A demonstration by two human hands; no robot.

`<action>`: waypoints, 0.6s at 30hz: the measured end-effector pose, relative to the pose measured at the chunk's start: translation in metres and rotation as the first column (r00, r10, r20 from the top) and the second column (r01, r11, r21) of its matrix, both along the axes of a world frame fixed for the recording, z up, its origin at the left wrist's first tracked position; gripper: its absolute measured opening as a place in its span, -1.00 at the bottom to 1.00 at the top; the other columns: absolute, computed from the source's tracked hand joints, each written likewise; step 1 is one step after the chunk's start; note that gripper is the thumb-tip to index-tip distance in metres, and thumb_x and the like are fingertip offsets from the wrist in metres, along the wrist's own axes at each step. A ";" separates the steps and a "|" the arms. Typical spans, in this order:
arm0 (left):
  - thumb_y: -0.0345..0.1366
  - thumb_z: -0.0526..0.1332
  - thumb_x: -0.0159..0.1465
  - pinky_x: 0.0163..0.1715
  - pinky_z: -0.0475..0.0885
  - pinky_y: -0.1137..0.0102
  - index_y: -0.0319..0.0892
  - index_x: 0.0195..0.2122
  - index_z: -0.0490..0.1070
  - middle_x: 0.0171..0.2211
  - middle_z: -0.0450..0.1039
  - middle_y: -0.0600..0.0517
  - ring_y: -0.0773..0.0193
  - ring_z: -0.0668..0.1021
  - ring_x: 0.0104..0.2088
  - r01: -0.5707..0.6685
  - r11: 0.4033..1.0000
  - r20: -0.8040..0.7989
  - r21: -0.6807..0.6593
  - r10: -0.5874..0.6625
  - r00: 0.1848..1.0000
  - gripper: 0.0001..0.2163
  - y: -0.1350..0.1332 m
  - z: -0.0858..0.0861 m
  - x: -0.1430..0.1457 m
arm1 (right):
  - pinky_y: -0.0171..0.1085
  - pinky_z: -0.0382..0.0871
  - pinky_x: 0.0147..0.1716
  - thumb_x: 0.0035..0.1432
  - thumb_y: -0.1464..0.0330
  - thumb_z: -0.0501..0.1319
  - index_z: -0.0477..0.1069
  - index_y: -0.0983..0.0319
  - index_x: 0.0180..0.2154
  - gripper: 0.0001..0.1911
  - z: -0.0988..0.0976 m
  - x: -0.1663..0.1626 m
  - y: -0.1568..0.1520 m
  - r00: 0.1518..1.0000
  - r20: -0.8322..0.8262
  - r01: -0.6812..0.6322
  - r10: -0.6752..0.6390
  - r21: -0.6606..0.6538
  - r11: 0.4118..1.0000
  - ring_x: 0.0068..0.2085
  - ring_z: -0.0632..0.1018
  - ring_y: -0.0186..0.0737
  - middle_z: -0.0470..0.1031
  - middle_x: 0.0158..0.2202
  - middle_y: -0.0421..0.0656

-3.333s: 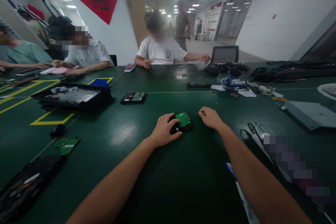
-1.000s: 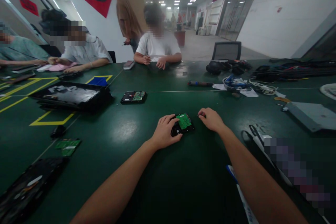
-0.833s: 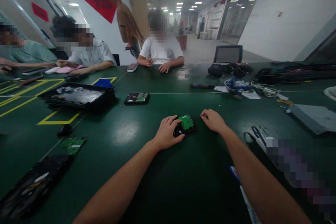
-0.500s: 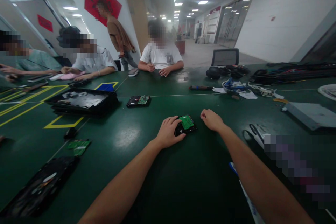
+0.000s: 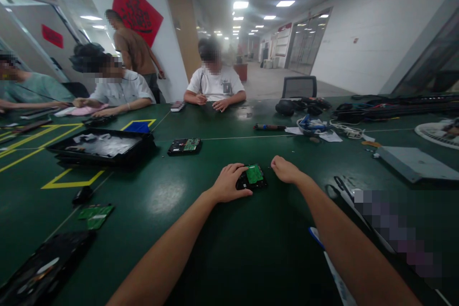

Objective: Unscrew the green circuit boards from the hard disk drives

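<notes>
A hard drive [image 5: 244,183] with a green circuit board [image 5: 254,173] facing up lies on the dark green table. My left hand [image 5: 229,182] grips its left part, the thumb along the near edge and the fingers over the far edge. Just right of the drive is my right hand [image 5: 284,170], its fingers curled together in a pinch. A tiny bit shows by those fingertips, too small to name. Farther off to the left sits a second hard drive [image 5: 184,146], also board side up.
To the left stand a black tray [image 5: 103,146], a loose green circuit board [image 5: 96,214] and a black opened casing [image 5: 46,267]. On the right are a screwdriver-like tool [image 5: 268,127], tangled cables [image 5: 311,124] and a flat grey metal case [image 5: 418,162]. People sit across the table.
The view has tilted up slightly, so the table items sit lower in it. My right hand has curled tighter beside the drive. A person in brown behind has turned and moved left.
</notes>
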State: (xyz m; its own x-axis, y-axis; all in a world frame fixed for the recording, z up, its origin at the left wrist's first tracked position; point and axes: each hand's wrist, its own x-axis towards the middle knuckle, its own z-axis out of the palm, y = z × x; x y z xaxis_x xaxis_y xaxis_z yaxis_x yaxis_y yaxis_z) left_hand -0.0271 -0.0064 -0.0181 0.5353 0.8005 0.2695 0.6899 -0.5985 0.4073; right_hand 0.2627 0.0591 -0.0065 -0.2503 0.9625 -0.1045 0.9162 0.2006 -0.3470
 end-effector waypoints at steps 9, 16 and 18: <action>0.26 0.41 0.05 0.28 0.22 -0.09 -0.06 0.42 0.12 0.29 0.26 -0.23 -0.21 0.34 0.30 -0.067 0.996 0.012 -0.064 0.068 0.998 -0.01 0.004 -0.003 0.006 | -0.21 0.37 -0.12 0.45 0.28 -0.01 0.37 0.23 -0.10 -0.77 0.003 0.002 0.012 0.999 -0.040 -0.015 0.012 -0.068 0.998 -0.09 0.56 -0.08 0.54 -0.03 0.04; 0.24 0.47 -0.03 0.34 0.12 -0.12 -0.09 0.42 0.12 0.33 0.28 -0.24 -0.22 0.27 0.37 -0.011 0.997 -0.013 -0.073 0.011 1.000 0.06 0.020 0.000 -0.005 | -0.23 0.37 -0.17 0.46 0.26 -0.03 0.37 0.24 -0.11 -0.74 -0.004 0.005 0.016 0.996 -0.071 0.045 -0.049 -0.061 0.997 -0.12 0.57 -0.08 0.56 -0.07 0.04; 0.19 0.48 -0.02 0.37 0.03 -0.16 0.01 0.46 0.03 0.40 0.19 -0.19 -0.21 0.15 0.44 0.095 0.987 -0.059 -0.128 -0.104 0.993 0.08 0.028 0.007 -0.016 | -0.24 0.37 -0.19 0.46 0.27 -0.03 0.38 0.25 -0.09 -0.73 -0.006 0.007 0.015 0.993 -0.091 0.066 -0.070 -0.044 0.997 -0.13 0.57 -0.09 0.57 -0.08 0.03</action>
